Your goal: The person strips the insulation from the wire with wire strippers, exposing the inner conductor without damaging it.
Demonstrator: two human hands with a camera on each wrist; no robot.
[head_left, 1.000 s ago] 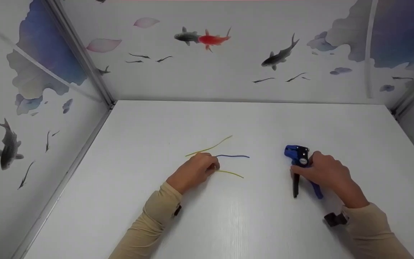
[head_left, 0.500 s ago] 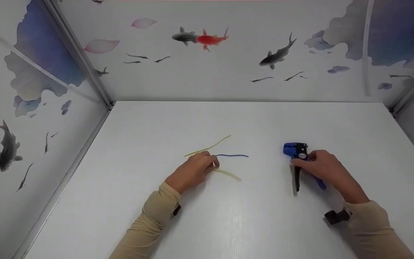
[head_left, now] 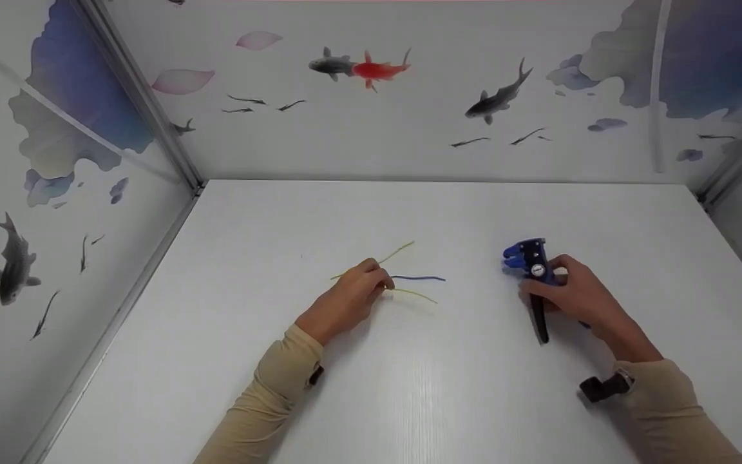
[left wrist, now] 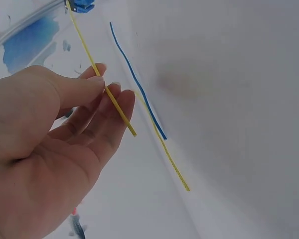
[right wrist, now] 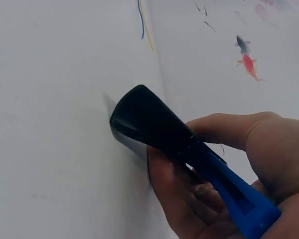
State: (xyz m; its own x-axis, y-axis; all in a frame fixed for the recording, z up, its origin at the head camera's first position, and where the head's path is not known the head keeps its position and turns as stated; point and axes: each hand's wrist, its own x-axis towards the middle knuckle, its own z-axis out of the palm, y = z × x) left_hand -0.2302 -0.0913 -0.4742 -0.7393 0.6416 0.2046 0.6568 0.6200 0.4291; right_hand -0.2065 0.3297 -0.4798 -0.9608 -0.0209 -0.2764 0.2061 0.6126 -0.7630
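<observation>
Between thumb and fingers my left hand [head_left: 347,298] pinches a thin yellow wire [left wrist: 85,47], lifted a little off the table in the head view. A blue wire [head_left: 418,278] and a second yellow wire [head_left: 398,251] lie on the table just beyond that hand, which partly hides them. My right hand [head_left: 580,298] grips a blue and black wire stripper [head_left: 528,260] by its handles, its head pointing up and left. In the right wrist view the stripper's dark head [right wrist: 149,117] is tilted, with the blue handle [right wrist: 234,194] against the palm.
The white table [head_left: 319,212] is bounded by a back wall [head_left: 409,148] and a left wall [head_left: 107,251] printed with fish. A metal post [head_left: 145,96] stands in the back left corner. A dark camera [head_left: 603,388] sits at the right wrist.
My left hand has raised the pinched yellow wire slightly toward the blue one. My right hand has lifted the wire stripper and tilted its head further away and left.
</observation>
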